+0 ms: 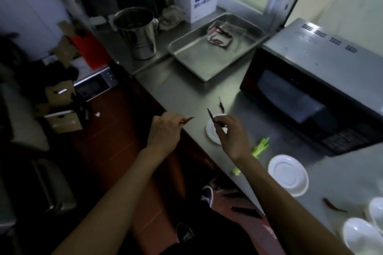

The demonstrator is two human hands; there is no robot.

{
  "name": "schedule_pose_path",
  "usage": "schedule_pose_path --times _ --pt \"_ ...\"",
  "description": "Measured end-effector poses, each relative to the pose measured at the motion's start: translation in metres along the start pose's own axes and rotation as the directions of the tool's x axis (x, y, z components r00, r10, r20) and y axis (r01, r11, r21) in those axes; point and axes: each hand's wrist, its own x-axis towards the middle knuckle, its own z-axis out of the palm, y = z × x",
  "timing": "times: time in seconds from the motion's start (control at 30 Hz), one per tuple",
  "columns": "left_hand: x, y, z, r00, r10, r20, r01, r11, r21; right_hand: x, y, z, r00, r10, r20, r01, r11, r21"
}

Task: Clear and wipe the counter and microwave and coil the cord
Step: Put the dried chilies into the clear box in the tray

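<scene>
Both forearms reach in from the bottom of the view toward the counter's [186, 91] front edge. At that edge the left hand [164, 130] pinches a dried red chilli [187, 120] between curled fingertips, its tip pointing toward the right hand. Over the counter the right hand [232, 132] pinches a second, darker chilli [211, 117] that stands up from its fingers above a small white dish [213, 133], which it partly covers.

A steel surface, the counter looks dull grey and smudged. Just behind the dish lies a loose chilli [221, 105]. Beside the right wrist lies a pale green vegetable stalk [260, 147], with a small green piece [236, 171] at the front edge. Further right sits an upturned white saucer [288, 174], then another chilli [332, 205] and two white bowls [360, 234] at the near right corner.

Along the right side stands the microwave [310, 80], dark-fronted with a grey, spotted top and vent slots; its door looks shut. Toward the far end rests a steel tray [196, 62] holding a clear packet of chillies [222, 36]. Left of the tray stands a steel bucket [135, 31], and behind it a crumpled rag [172, 16] and a white box [196, 0] printed 1996.
</scene>
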Motion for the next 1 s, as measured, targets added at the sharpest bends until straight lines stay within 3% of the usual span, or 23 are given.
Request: schedule_pose_path --times 0.27,0.47,0.73,1.0 --pt "0.073 -0.044 0.002 0.999 -0.02 0.028 0.019 0.999 0.041 0.092 0.015 0.041 0.999 0.015 0.03 -0.016 0.999 0.039" --pt "0.158 -0.06 0.01 0.998 0.04 0.053 -0.045 0.995 0.094 0.164 0.035 0.051 0.999 0.032 -0.033 -0.03 0.998 0.055" --pt "0.243 -0.053 0.034 0.989 0.12 0.082 -0.123 0.992 0.039 0.217 0.065 0.041 0.997 -0.013 -0.072 0.009 0.998 -0.06" --pt "0.323 -0.06 0.069 0.966 0.221 0.134 -0.213 0.974 -0.072 0.264 0.097 0.047 0.991 0.099 -0.093 -0.11 0.986 -0.122"
